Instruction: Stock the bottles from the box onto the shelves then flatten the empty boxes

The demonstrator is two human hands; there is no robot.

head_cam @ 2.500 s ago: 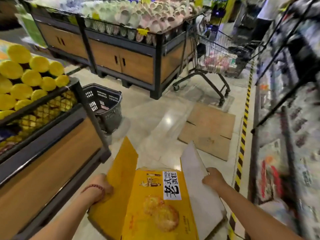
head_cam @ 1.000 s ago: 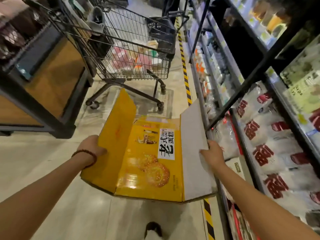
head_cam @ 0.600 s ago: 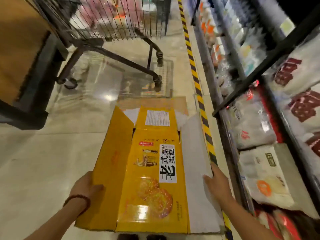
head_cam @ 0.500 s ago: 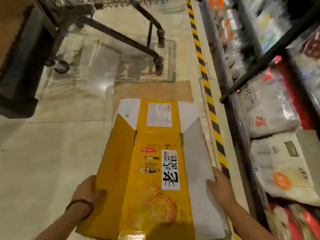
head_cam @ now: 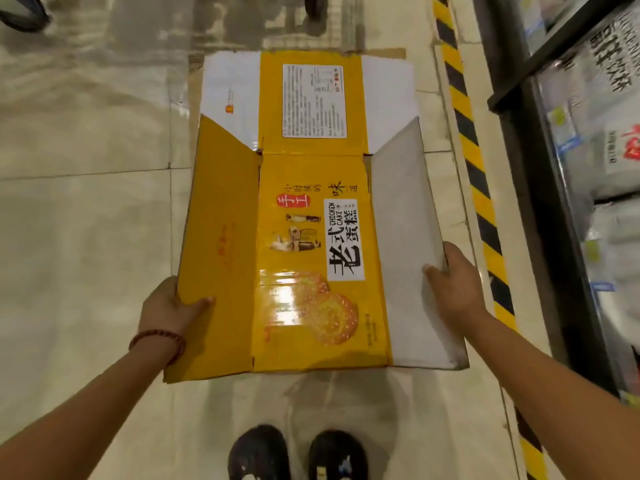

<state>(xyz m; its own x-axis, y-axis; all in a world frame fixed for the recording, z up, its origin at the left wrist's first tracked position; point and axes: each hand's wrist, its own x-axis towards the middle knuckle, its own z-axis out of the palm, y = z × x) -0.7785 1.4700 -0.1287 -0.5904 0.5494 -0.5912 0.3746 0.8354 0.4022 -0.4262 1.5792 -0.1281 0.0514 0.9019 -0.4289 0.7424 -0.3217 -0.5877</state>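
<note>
Fingers of your left hand [head_cam: 166, 308] curled round the yellow side panel of the flattened box [head_cam: 304, 220], thumb on top; your right hand [head_cam: 450, 282] pinched the white panel's outer edge the same way. You held the box low over the tiled floor [head_cam: 86, 202], above brown cardboard [head_cam: 384, 53] already lying there, beside the striped floor tape [head_cam: 474, 161] and the shelving [head_cam: 540, 202]. It looked light and stiff across the printed panel but hinged at the creases, so both side panels tilted upward; edge grips near the close end suited it. Its long axis ran straight away from your shoes [head_cam: 298, 452], end flaps pointing forward.
</note>
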